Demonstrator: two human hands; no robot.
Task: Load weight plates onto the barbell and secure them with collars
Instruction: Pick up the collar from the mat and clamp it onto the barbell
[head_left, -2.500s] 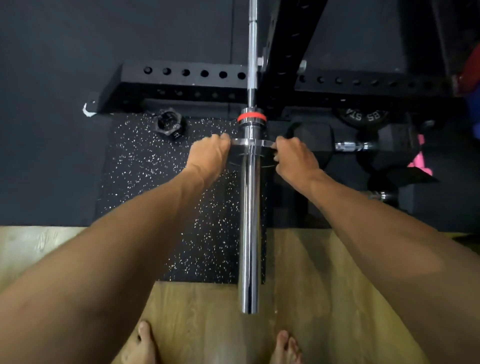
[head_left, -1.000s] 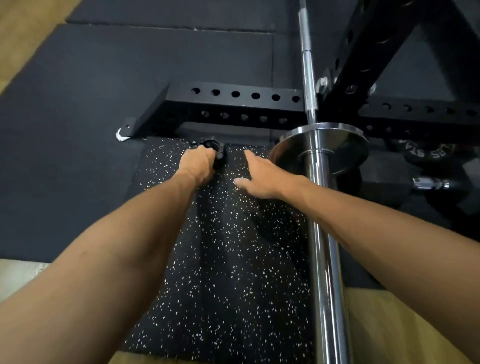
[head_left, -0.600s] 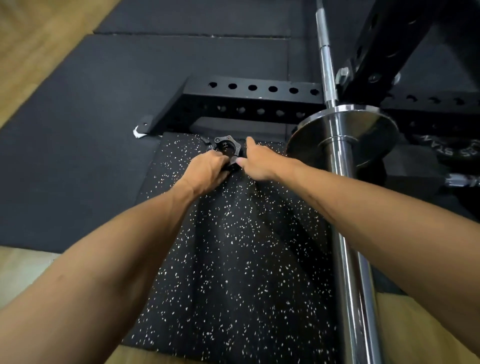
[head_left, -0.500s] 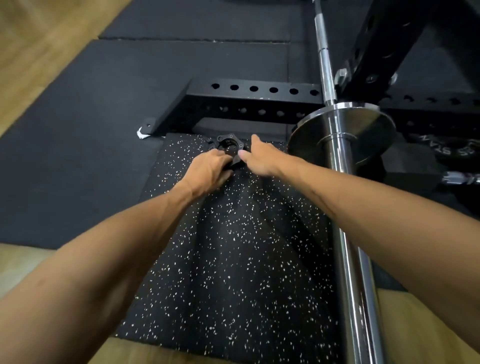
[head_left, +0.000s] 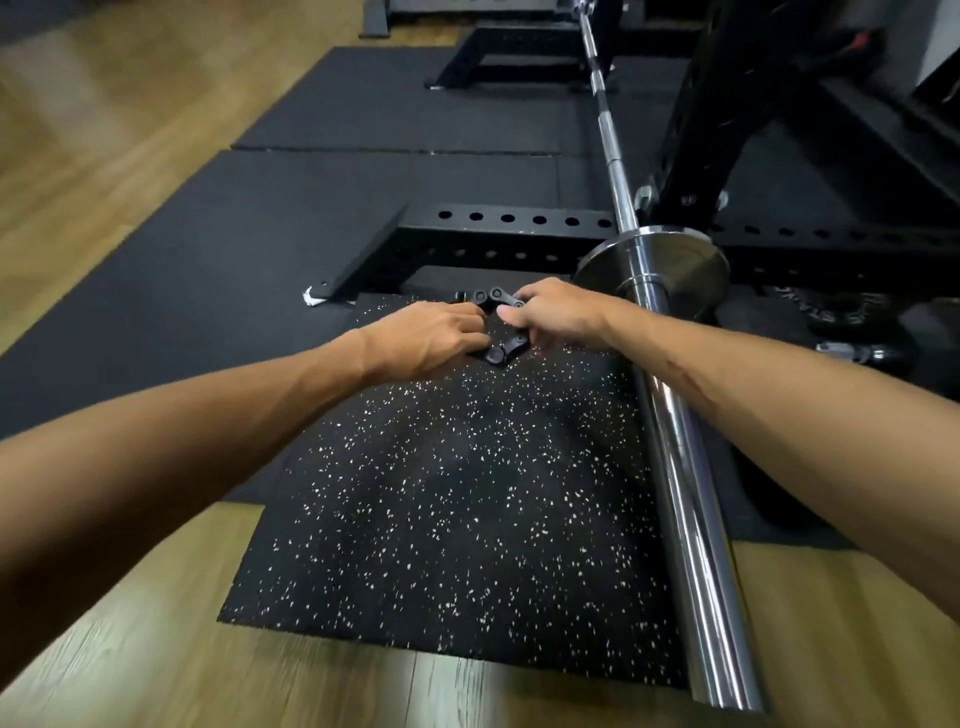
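Observation:
A black hinged barbell collar (head_left: 497, 300) is held between my two hands above the speckled mat (head_left: 457, 499). It is spread open, with its linked segments showing above and below my fingers. My left hand (head_left: 431, 340) grips its left side and my right hand (head_left: 553, 312) pinches its right side. To the right, the chrome barbell sleeve (head_left: 680, 467) runs toward me. A small silver weight plate (head_left: 691, 262) sits on it against the inner shoulder.
The black perforated rack base (head_left: 498, 228) lies just behind my hands, and the rack upright (head_left: 701, 114) rises beside the bar. A black plate (head_left: 841, 312) and a dumbbell handle (head_left: 852, 353) lie at the right. Wooden floor (head_left: 104, 119) surrounds the dark mats.
Both hands left the silver plate on the sleeve and went to the collar on the mat. My left hand took hold first, my right joined, and the collar now hangs spread open.

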